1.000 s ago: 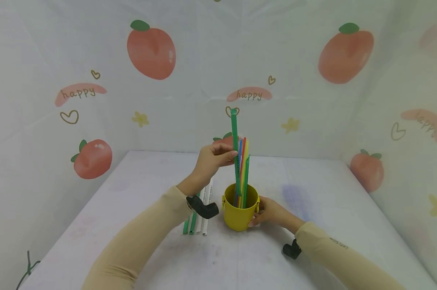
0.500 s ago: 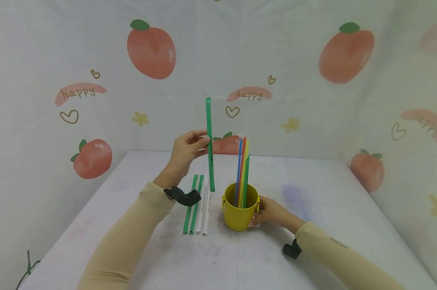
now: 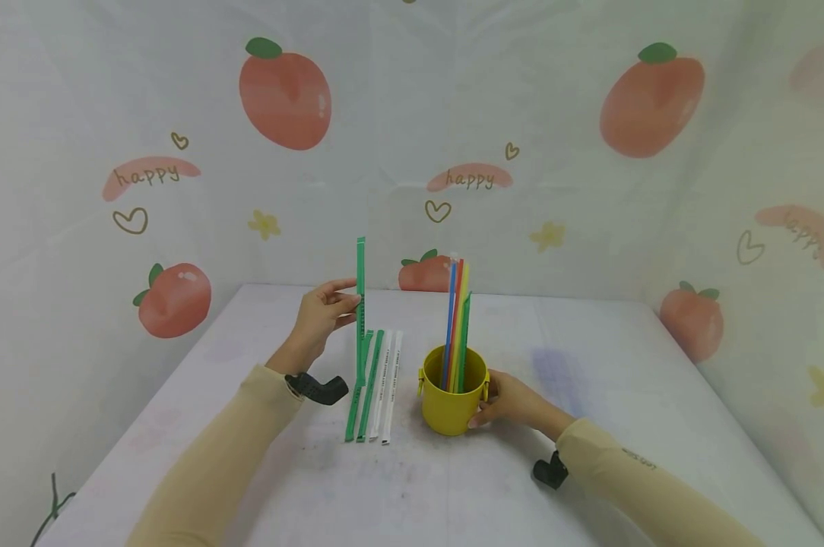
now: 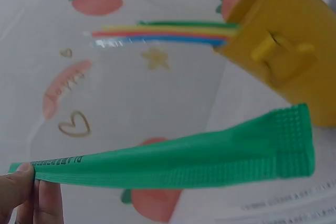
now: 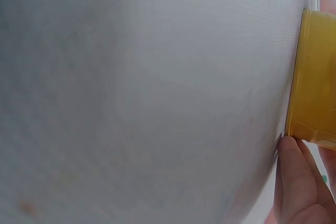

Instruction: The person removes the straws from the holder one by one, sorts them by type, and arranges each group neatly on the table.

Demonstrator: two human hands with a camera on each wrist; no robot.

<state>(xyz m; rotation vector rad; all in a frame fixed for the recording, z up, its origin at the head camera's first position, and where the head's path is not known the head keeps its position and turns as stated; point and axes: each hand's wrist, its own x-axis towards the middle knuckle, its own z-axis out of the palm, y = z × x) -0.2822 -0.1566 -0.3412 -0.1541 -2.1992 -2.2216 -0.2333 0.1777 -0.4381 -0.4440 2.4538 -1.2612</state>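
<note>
Upright in my left hand is a green wrapped straw, pinched between thumb and fingers near its middle. Its lower end overlaps the row on the table in the head view. That row has two green wrapped straws and two white wrapped straws, lying side by side. My right hand grips the right side of a small yellow bucket, thumb in front and other fingers partly hidden behind. Blue, red, yellow and green straws stand in the bucket, leaning slightly right.
A white table carries everything, with a bluish stain right of the bucket. White cloth printed with fruit and hearts hangs behind and at the sides. A thin dark green cord shows at the lower left.
My left hand has carried the green wrapped straw leftward from the bucket's mouth, first rising, then coming down over the row. The right hand and bucket have stayed in place.
</note>
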